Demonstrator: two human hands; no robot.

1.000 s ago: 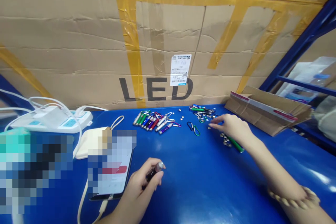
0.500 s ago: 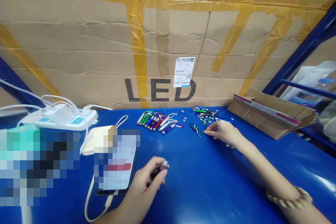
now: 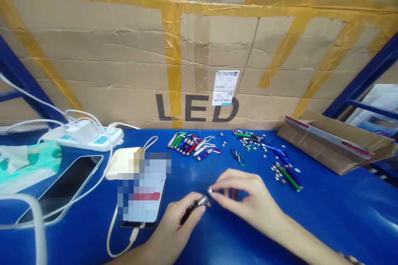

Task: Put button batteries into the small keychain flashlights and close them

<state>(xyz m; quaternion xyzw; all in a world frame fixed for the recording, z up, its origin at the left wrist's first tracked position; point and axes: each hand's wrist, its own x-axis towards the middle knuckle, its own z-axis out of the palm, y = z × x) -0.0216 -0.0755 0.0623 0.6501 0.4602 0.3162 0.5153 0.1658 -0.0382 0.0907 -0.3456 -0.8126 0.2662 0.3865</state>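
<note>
My left hand (image 3: 175,225) is closed round a small black keychain flashlight (image 3: 195,208), its silver end pointing up and right. My right hand (image 3: 245,201) is pinched on a tiny silver part (image 3: 209,191) held right at the flashlight's silver end. Both hands hover low over the blue table (image 3: 236,240). Farther back lies a row of coloured mini flashlights (image 3: 190,145), a loose carabiner clip (image 3: 238,156), and a scatter of small silver button cells and flashlight bodies (image 3: 284,172).
A phone (image 3: 146,198) on a cable lies left of my left hand, beside a cream power bank (image 3: 124,161). A second phone (image 3: 62,186), a white power strip (image 3: 85,136) and a teal cloth (image 3: 29,163) are at left. An open cardboard box (image 3: 336,143) sits at right; a large LED carton (image 3: 199,49) stands behind.
My right hand has come back from the pile of parts at the far right to the flashlight in my left hand, now pinching a small silver piece. The view shifted slightly left.
</note>
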